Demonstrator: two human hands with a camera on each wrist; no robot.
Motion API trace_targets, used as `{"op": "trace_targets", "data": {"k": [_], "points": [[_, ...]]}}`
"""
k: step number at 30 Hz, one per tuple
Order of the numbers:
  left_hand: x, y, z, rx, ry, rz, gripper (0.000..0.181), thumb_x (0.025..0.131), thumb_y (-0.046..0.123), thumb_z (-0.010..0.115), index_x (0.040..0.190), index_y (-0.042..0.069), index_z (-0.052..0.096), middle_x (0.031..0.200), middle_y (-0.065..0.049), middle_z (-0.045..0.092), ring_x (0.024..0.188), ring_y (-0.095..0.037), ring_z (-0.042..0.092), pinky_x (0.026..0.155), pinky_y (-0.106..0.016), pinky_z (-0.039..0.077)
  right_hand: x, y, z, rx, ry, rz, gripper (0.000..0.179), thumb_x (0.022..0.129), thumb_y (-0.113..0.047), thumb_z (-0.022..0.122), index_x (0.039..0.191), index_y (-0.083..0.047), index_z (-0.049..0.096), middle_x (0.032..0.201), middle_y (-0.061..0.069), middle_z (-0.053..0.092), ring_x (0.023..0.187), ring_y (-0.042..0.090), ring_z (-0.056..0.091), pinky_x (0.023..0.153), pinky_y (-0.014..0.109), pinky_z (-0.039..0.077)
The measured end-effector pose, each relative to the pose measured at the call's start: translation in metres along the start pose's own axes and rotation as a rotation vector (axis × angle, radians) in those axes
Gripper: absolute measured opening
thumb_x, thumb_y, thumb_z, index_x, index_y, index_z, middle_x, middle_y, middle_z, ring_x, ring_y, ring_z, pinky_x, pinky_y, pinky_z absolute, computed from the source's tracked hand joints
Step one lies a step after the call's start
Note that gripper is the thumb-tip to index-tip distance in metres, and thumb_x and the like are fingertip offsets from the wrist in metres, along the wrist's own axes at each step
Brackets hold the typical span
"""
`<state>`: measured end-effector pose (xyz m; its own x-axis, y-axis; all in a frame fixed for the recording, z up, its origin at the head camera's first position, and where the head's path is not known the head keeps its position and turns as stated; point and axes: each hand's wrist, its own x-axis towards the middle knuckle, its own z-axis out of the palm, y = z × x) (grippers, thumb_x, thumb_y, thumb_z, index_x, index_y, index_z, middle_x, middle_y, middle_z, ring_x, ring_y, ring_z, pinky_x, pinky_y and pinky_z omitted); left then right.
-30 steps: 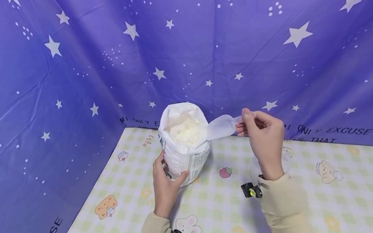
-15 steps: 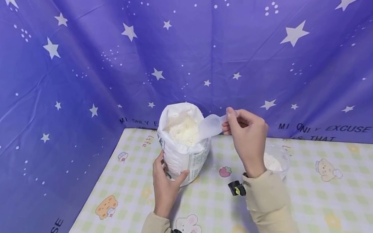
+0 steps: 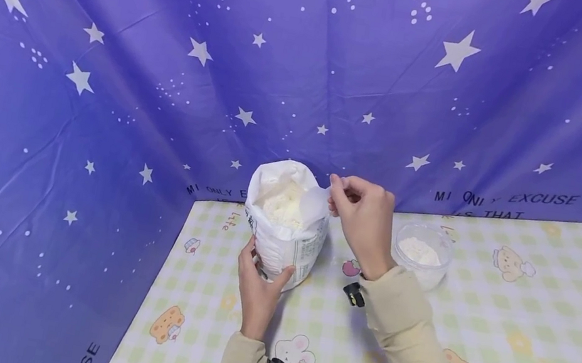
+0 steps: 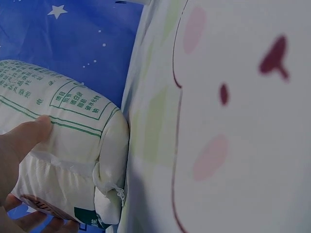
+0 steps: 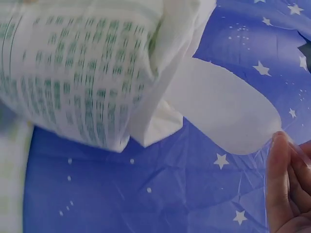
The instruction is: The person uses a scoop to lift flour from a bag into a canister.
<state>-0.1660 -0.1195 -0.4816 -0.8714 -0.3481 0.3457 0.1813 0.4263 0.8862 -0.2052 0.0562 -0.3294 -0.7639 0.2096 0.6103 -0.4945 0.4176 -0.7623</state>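
Observation:
An upright white bag [image 3: 280, 249] with green print stands open at the top, pale powder [image 3: 285, 204] heaped inside. My left hand [image 3: 259, 291] grips its lower front, thumb on one side and fingers round the other; the left wrist view shows the thumb against the printed side of the bag [image 4: 68, 121]. My right hand [image 3: 365, 218] pinches the handle of a translucent plastic scoop [image 5: 228, 107] at the bag's right rim. In the head view the scoop [image 3: 314, 205] reaches over the mouth, and its front end is hidden behind the bag's edge in the right wrist view.
To the right of the bag, a clear round tub [image 3: 440, 265] holds white powder, close to my right forearm. The table wears a checked cloth [image 3: 544, 348] with cartoon prints. A blue star-patterned curtain [image 3: 289, 48] rises behind and on the left.
My right hand has moved left with the scoop, bringing it further over the bag's mouth. The tub, mostly covered by that hand before, now shows. My left hand stays on the bag.

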Motion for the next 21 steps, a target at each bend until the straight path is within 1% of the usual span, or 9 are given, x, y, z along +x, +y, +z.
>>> {"op": "trace_targets", "data": {"k": [2, 5, 8, 10, 13, 16, 19, 21], "points": [[0.001, -0.001, 0.0, 0.005, 0.004, 0.001, 0.094, 0.071, 0.011, 0.088, 0.149, 0.007, 0.036, 0.142, -0.013, 0.046, 0.129, -0.029, 0.049, 0.111, -0.042, 0.045, 0.002, 0.0, -0.001, -0.053, -0.023, -0.017, 0.031, 0.096, -0.02, 0.065, 0.068, -0.008, 0.072, 0.057, 0.001, 0.066, 0.049, 0.013, 0.062, 0.052, 0.016, 0.05], [0.001, -0.001, 0.0, 0.008, 0.007, 0.004, 0.094, 0.07, 0.01, 0.088, 0.148, 0.007, 0.036, 0.143, -0.012, 0.046, 0.129, -0.029, 0.048, 0.112, -0.041, 0.044, 0.006, 0.0, -0.001, -0.113, -0.061, -0.036, 0.031, 0.096, -0.02, 0.064, 0.067, -0.009, 0.072, 0.055, 0.001, 0.064, 0.048, 0.011, 0.059, 0.055, 0.021, 0.047], [0.001, -0.002, 0.001, 0.016, 0.01, 0.01, 0.094, 0.07, 0.01, 0.089, 0.148, 0.007, 0.036, 0.143, -0.012, 0.045, 0.129, -0.028, 0.048, 0.112, -0.041, 0.044, 0.009, 0.001, 0.0, -0.15, -0.095, -0.033, 0.032, 0.096, -0.02, 0.064, 0.067, -0.01, 0.072, 0.054, 0.001, 0.064, 0.047, 0.011, 0.058, 0.059, 0.027, 0.047], [0.001, -0.002, 0.002, 0.016, 0.01, 0.012, 0.094, 0.07, 0.01, 0.089, 0.148, 0.007, 0.036, 0.143, -0.012, 0.046, 0.129, -0.028, 0.048, 0.112, -0.041, 0.044, 0.01, 0.003, 0.001, -0.163, -0.123, -0.011, 0.034, 0.096, -0.021, 0.063, 0.065, -0.01, 0.071, 0.054, 0.001, 0.064, 0.047, 0.011, 0.058, 0.062, 0.029, 0.045], [0.001, -0.002, 0.001, 0.008, 0.009, 0.014, 0.094, 0.07, 0.011, 0.089, 0.148, 0.007, 0.036, 0.143, -0.012, 0.046, 0.129, -0.028, 0.048, 0.111, -0.042, 0.045, 0.01, 0.005, 0.002, -0.162, -0.175, 0.046, 0.036, 0.098, -0.023, 0.062, 0.064, -0.01, 0.07, 0.055, 0.002, 0.064, 0.049, 0.014, 0.059, 0.061, 0.029, 0.045], [0.0, -0.002, 0.001, -0.002, 0.003, 0.012, 0.094, 0.071, 0.012, 0.089, 0.149, 0.008, 0.036, 0.142, -0.012, 0.046, 0.129, -0.028, 0.048, 0.111, -0.042, 0.045, 0.011, 0.008, 0.003, -0.151, -0.222, 0.105, 0.038, 0.098, -0.024, 0.061, 0.064, -0.009, 0.069, 0.056, 0.002, 0.064, 0.05, 0.015, 0.061, 0.057, 0.028, 0.049], [0.001, -0.003, 0.001, -0.001, 0.004, 0.012, 0.094, 0.071, 0.012, 0.089, 0.149, 0.008, 0.036, 0.142, -0.011, 0.046, 0.129, -0.027, 0.048, 0.111, -0.041, 0.045, 0.012, 0.01, 0.004, -0.121, -0.262, 0.162, 0.037, 0.098, -0.023, 0.061, 0.067, -0.007, 0.07, 0.059, 0.004, 0.066, 0.052, 0.016, 0.064, 0.053, 0.027, 0.055], [0.001, -0.003, 0.001, 0.001, 0.007, 0.009, 0.095, 0.07, 0.012, 0.089, 0.149, 0.007, 0.036, 0.142, -0.012, 0.046, 0.129, -0.027, 0.048, 0.111, -0.04, 0.045, 0.012, 0.013, 0.005, -0.099, -0.288, 0.194, 0.037, 0.099, -0.024, 0.06, 0.068, -0.006, 0.071, 0.06, 0.005, 0.067, 0.053, 0.017, 0.065, 0.052, 0.026, 0.057]]}}
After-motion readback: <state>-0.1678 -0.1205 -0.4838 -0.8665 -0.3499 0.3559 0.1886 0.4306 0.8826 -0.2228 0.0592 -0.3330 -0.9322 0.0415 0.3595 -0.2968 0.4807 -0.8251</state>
